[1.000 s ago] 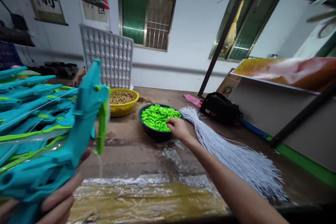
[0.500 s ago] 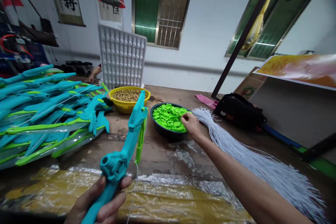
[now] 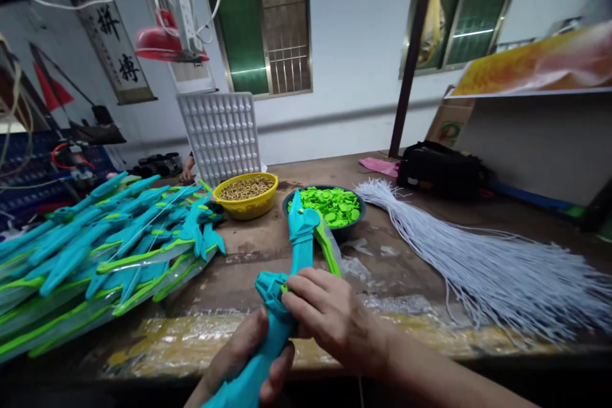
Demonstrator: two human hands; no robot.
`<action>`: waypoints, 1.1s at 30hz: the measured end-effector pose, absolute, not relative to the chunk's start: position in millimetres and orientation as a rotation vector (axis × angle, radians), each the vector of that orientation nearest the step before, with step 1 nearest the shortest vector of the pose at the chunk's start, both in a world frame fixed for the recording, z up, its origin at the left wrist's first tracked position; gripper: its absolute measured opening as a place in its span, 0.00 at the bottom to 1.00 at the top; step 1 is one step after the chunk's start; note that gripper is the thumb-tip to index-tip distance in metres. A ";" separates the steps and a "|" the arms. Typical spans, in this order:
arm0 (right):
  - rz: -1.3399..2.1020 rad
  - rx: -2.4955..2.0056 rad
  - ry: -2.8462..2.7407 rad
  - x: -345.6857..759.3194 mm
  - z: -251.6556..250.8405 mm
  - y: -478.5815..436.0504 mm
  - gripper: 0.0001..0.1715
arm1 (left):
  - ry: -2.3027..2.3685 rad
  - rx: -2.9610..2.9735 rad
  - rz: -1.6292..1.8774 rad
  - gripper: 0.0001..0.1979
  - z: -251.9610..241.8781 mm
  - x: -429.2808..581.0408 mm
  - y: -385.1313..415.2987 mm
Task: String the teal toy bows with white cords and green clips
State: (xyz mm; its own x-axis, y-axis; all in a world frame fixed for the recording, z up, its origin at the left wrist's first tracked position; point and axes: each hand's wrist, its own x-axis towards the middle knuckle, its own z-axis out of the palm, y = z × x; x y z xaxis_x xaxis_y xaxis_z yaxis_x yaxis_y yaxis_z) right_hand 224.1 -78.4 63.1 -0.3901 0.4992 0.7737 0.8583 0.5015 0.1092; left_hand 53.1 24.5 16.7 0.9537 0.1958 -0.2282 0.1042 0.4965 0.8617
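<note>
My left hand is wrapped round the lower part of a teal plastic toy bow, which points up and away from me. A bright green strip hangs at its upper right side. My right hand is closed at the bow's middle, its fingertips pinching a small green plastic piece against the hollow part there. My fingers cover most of that piece. Just behind the bow's tip stands a dark bowl of loose green plastic pieces.
Many teal and green toy bows lie heaped at the left. A yellow bowl holds brass-coloured rings. White cords spread across the right side, near a black bag. Behind, another person's hand shows beside a grey moulded tray.
My right hand has come back from the green pieces' bowl to the toy bow, bringing a small green piece. The bow has shifted right in view, and the camera has turned.
</note>
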 end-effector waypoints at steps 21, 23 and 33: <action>0.111 -1.292 -1.372 212.1 61.5 -124.6 0.11 | 0.241 1.208 0.115 0.27 43.1 77.2 -1.5; 0.047 -1.328 -1.400 211.8 64.2 -126.3 0.12 | 0.252 1.216 0.085 0.27 46.7 75.8 -3.3; -0.272 -1.410 -1.580 214.6 64.1 -129.4 0.06 | 0.385 1.281 0.062 0.30 59.9 69.6 -4.3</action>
State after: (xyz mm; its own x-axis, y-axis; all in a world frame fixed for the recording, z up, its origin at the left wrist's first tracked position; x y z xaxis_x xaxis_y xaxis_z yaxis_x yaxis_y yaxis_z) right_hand 214.6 -129.4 64.1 0.1347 0.6422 0.7546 0.8578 0.3056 -0.4132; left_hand 69.6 -4.3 59.9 0.9345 0.2573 -0.2459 0.1670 0.2930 0.9414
